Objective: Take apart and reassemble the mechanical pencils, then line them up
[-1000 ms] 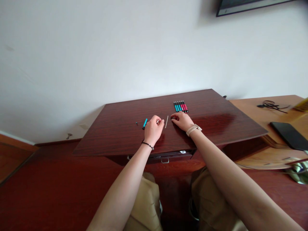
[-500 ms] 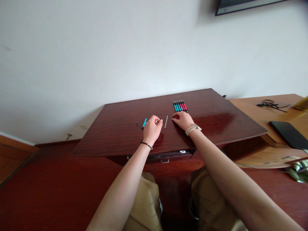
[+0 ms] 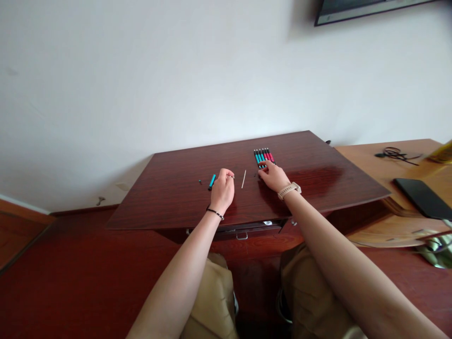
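Soft even daylight, glare on the tabletop [image 3: 318, 176], edges bowed, small items perhaps slightly blurred

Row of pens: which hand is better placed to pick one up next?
Right. The right hand has its fingertips at the row of pens; the left hand sits farther off, beside the loose teal pen part.

bare forearms, black bracelet [image 3: 215, 213], beige watch [image 3: 289, 190], khaki trousers [image 3: 212, 301].
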A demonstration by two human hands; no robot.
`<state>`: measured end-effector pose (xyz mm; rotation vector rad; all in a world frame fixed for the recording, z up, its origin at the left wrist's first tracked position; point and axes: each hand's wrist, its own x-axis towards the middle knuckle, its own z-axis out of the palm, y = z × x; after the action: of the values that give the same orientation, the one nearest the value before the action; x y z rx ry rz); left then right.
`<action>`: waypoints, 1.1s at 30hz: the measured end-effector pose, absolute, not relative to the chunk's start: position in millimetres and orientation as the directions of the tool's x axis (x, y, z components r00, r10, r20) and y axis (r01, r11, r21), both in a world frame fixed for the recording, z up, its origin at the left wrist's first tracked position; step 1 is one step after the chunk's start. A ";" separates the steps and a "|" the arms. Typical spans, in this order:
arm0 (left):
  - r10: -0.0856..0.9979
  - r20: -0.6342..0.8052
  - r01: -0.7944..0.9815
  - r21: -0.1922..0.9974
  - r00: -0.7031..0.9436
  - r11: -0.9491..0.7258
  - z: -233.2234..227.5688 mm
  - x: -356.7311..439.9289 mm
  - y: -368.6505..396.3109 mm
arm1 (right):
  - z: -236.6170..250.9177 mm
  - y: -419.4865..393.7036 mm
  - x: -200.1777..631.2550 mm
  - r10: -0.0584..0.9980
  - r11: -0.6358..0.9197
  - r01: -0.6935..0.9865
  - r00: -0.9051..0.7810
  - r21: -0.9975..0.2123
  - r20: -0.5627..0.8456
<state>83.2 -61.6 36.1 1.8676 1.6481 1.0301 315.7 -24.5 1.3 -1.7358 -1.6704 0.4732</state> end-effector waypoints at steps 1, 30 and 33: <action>0.972 0.236 0.633 0.750 0.017 -0.194 35.4 82.5 -61.1 | 2.2 -26.2 317.3 0.976 0.042 0.718 0.117 -0.695 0.181; 0.818 0.252 0.583 0.597 0.516 -0.552 36.1 85.5 -89.4 | 16.7 -104.4 302.8 0.958 0.160 0.064 -0.252 -0.985 0.140; 0.804 0.263 0.561 0.602 0.534 -0.569 35.9 87.0 -92.2 | 17.8 -113.2 312.8 0.965 0.156 0.087 -0.228 -0.984 0.133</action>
<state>87.0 -92.2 35.9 2.3259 1.1108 0.7289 312.8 -113.2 17.8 -1.0606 -1.5167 1.2070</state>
